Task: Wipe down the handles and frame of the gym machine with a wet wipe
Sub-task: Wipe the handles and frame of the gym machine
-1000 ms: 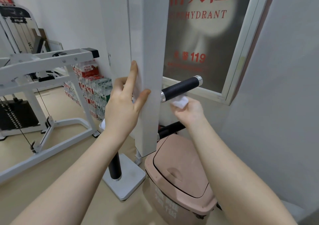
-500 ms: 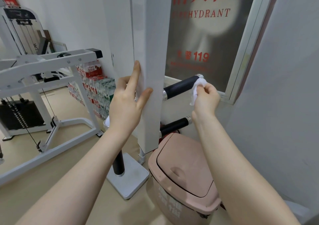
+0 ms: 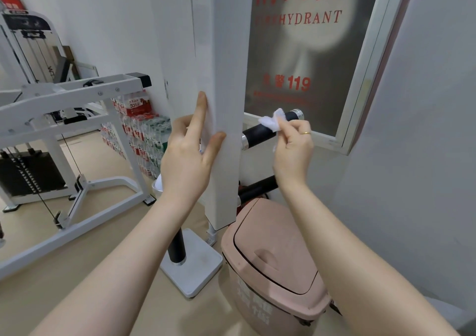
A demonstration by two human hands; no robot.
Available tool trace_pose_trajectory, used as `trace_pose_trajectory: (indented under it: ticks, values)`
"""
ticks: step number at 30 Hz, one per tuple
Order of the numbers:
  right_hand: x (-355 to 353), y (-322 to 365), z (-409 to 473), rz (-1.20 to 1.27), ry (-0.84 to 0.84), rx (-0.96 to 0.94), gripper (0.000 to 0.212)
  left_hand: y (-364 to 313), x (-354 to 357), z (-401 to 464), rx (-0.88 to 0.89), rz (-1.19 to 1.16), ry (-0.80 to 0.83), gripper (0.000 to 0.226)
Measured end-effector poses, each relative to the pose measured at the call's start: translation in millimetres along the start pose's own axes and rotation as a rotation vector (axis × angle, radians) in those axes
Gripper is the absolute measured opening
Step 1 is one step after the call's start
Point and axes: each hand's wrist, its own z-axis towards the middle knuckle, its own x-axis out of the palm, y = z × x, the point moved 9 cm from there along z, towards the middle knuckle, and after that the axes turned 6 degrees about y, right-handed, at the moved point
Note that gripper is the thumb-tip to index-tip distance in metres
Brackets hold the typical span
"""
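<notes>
A white upright frame post [image 3: 226, 78] of the gym machine stands right in front of me. My left hand [image 3: 189, 152] grips its near edge, the thumb on the front face and the fingers on the left side. A black padded handle [image 3: 262, 132] with chrome ends sticks out to the right of the post. My right hand [image 3: 292, 145] pinches a crumpled white wet wipe [image 3: 271, 121] and holds it against the handle's upper side near its outer end. A second black handle [image 3: 257, 187] juts out lower down, partly hidden by my right wrist.
A pink lidded bin [image 3: 273, 263] stands on the floor just right of the post's white base plate [image 3: 195, 266]. A fire hydrant cabinet door [image 3: 309, 52] fills the wall behind. A white cable machine [image 3: 67, 129] and stacked water bottle packs [image 3: 144, 134] are to the left.
My right hand moved the wipe from under the handle's inner part out to its chrome end, then back a little over the top. My left hand stays on the post.
</notes>
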Motion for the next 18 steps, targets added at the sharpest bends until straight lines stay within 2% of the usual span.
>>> trace_pose_trajectory:
  ticks: [3,5,6,9,10,13,14,16,18]
  values:
    - [30.1,30.5,-21.5,-0.204,0.19,-0.299,0.026,-1.8,-1.6,-2.5,0.013,0.05,-0.027,0.065]
    - [30.7,40.4,-7.3,-0.318,0.23,-0.403,0.029,-1.4,-2.9,-2.2,0.016,0.039,-0.026,0.064]
    - [25.4,40.6,6.8,-0.383,0.211,-0.375,0.031,-1.1,-3.0,-1.5,0.014,0.028,-0.023,0.064]
    - [10.6,28.7,36.0,-0.616,0.173,-0.12,0.033,-1.7,-1.9,-2.5,0.015,0.036,-0.015,0.064]
    - [17.5,31.4,32.3,-0.636,0.216,-0.126,0.038,-2.7,-1.5,-3.2,0.023,0.06,-0.016,0.063]
    - [57.8,53.5,0.6,-0.544,0.489,-0.406,0.034,-4.9,-2.1,-4.0,0.03,0.093,-0.027,0.063]
    - [62.8,54.1,0.2,-0.569,0.55,-0.429,0.034,-4.8,-2.4,-3.5,0.026,0.089,-0.03,0.063]
    - [58.9,46.2,18.2,-0.66,0.592,-0.38,0.04,-4.4,-2.6,-2.9,0.022,0.069,-0.028,0.062]
    - [43.9,33.0,37.3,-0.707,0.546,-0.307,0.039,-3.6,-2.5,-2.9,0.03,0.05,-0.021,0.062]
